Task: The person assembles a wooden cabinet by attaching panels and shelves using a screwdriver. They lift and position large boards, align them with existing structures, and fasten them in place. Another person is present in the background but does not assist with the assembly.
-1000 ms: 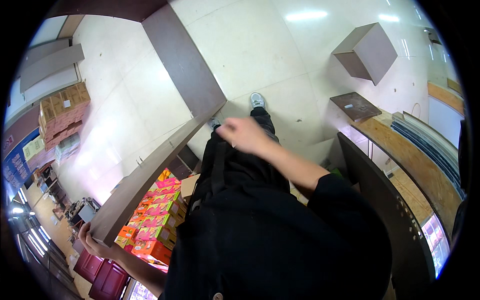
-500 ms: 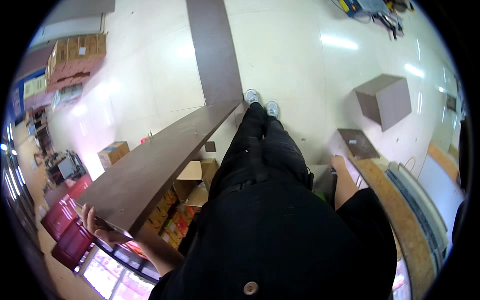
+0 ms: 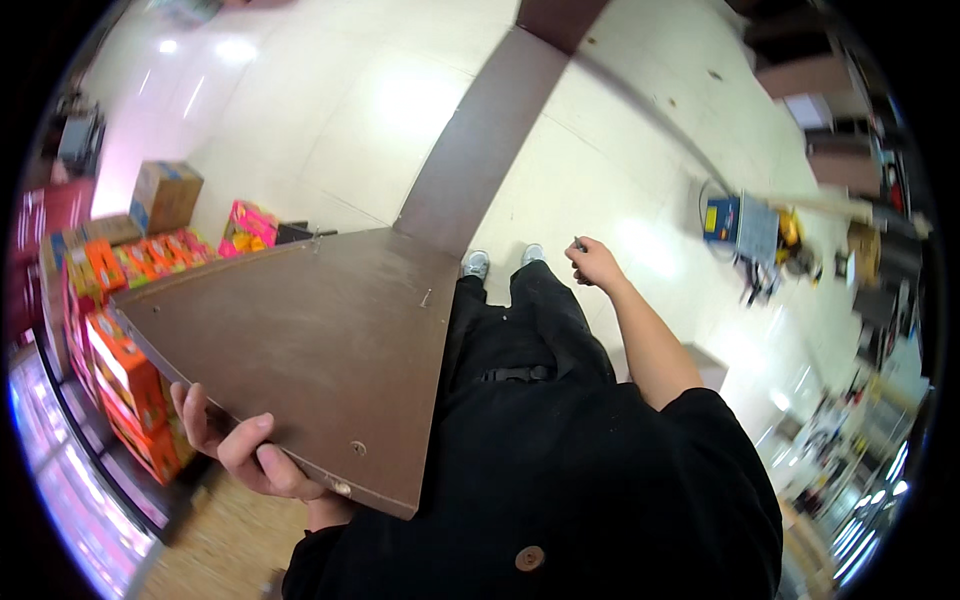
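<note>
A wide brown board [image 3: 300, 350] slopes up toward me on my left, its far end meeting a long brown panel [image 3: 480, 150] on the floor. My left hand [image 3: 250, 455] is closed round the board's near edge, with fingers on top and the palm partly hidden beneath. Two screws stick up from the board, one being the right-hand screw [image 3: 427, 298]. Out in front of me, over the floor, my right hand [image 3: 597, 264] is closed round something small and dark, mostly hidden by the fingers.
Stacked orange packages [image 3: 130, 375] and a cardboard box [image 3: 167, 195] stand left of the board. A blue-and-grey machine [image 3: 740, 228] with cables sits on the floor at the right. Another dark brown panel [image 3: 563, 18] joins the floor panel's far end.
My view has turned to the right. My right hand has come forward from beside the workbench and is now over the floor. My left hand still holds the board's end, now raised closer.
</note>
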Demonstrator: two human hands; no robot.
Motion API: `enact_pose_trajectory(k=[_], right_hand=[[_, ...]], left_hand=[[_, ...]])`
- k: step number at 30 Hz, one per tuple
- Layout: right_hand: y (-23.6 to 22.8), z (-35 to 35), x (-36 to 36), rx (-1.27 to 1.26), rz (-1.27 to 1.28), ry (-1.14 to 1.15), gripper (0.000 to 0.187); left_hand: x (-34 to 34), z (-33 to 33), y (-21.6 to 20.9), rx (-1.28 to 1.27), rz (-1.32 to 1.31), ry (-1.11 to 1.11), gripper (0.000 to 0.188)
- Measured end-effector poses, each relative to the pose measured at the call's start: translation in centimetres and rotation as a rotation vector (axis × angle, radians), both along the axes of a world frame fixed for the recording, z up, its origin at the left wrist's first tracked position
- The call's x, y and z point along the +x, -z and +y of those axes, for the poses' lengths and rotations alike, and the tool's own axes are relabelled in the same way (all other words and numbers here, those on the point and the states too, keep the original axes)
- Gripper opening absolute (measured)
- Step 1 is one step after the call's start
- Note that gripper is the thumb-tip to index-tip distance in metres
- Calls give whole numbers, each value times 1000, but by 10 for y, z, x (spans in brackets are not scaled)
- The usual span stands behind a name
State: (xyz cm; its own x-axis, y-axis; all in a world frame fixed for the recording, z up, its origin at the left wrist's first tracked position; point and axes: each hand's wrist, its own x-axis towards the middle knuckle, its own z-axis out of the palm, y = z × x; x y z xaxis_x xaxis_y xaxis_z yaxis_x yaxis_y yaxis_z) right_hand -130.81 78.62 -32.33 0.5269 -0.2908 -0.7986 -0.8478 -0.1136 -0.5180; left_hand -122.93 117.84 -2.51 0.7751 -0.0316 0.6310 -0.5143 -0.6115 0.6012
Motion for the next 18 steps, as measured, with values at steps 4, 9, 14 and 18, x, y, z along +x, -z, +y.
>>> enact_pose_trajectory(k=[4, 9, 14, 18], right_hand=[[66, -30, 61, -171, 2, -491, 22], [109, -36, 138, -155, 128, -808, 23], [207, -30, 203, 88, 210, -864, 33], [283, 22, 243, -71, 45, -1233, 59]], left_hand=[[-1, 2, 10, -61, -7, -95, 26], [-56, -60, 75, -85, -24, -613, 28], [-95, -135, 176, 155, 389, -1133, 33], [-141, -125, 261, 458, 330, -1271, 41]])
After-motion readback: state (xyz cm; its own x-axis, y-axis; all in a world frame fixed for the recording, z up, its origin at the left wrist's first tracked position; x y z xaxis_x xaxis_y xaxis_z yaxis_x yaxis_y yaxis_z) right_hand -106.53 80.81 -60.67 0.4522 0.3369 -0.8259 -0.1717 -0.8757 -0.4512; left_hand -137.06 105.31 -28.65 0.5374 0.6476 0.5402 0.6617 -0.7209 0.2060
